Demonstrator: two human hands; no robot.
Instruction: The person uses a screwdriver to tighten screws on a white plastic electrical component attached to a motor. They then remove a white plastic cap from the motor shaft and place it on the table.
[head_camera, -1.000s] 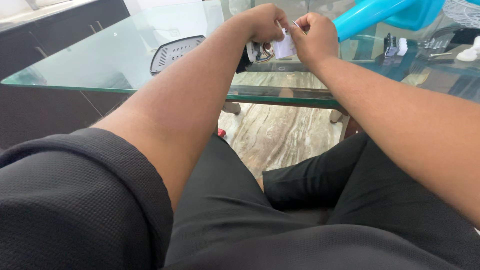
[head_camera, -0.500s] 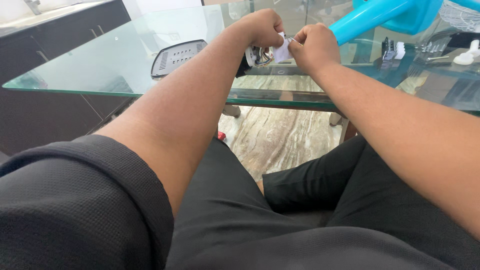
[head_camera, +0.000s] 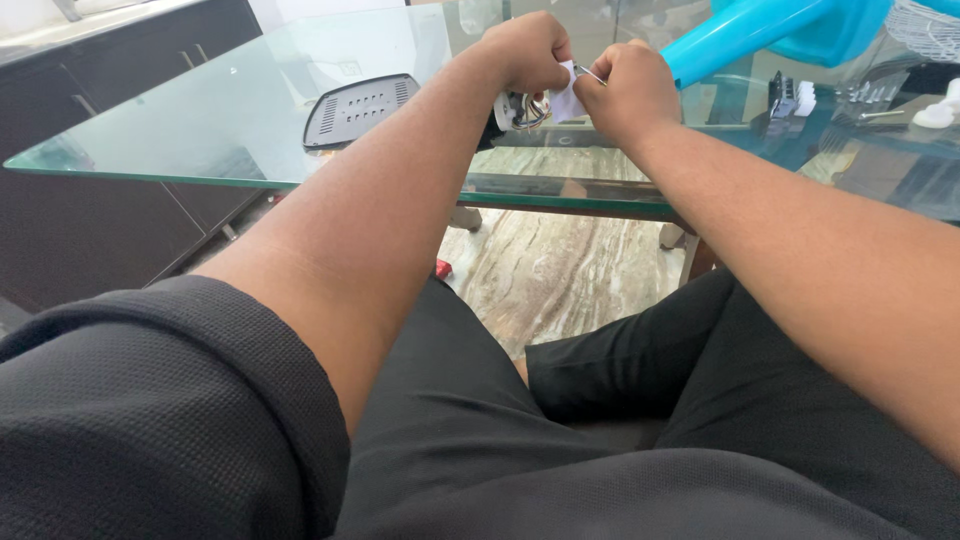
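Observation:
Over the glass table (head_camera: 230, 140), my left hand (head_camera: 525, 50) is closed around a small electrical part with coloured wires (head_camera: 525, 108) showing under my fist. A white piece (head_camera: 567, 100) sits between both hands. My right hand (head_camera: 635, 92) is closed beside it and pinches a thin metal tool or pin (head_camera: 588, 72) that points at the white piece. The two fists almost touch. My fingers hide most of the part.
A dark grey vented cover (head_camera: 358, 107) lies on the glass to the left of my hands. A turquoise plastic body (head_camera: 770, 30) stretches across the top right. Small black and white parts (head_camera: 790, 97) and metal pieces (head_camera: 870, 95) lie at the right. A dark cabinet (head_camera: 110, 70) stands at left.
Both hands have stayed together on the small part; they sit slightly higher in the picture as my head tilted. The grip looks the same.

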